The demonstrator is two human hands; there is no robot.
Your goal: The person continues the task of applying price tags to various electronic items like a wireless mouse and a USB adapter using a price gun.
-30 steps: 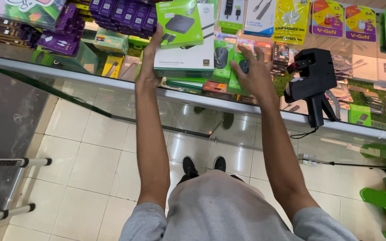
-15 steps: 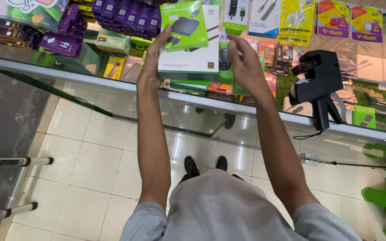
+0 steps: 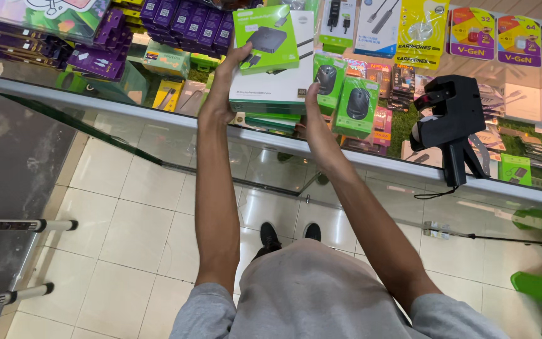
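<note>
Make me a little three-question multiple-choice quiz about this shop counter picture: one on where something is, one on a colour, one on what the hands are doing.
1. Where is the black handheld price-label gun?
A. On the floor tiles
B. On the glass counter, to the right of the hands
C. In the left hand

2. What colour is the small flat box on top of the stack?
A. Green
B. Red
C. Blue

3. What are the two hands doing?
A. Hanging at the person's sides
B. Both gripping the label gun
C. Holding the stacked boxes from either side

Answers:
1 B: the black handheld price-label gun stands on the glass counter, right of both hands.
2 A: the small flat box is green, lying on a larger white box.
3 C: the left hand and right hand flank the stack.
</note>
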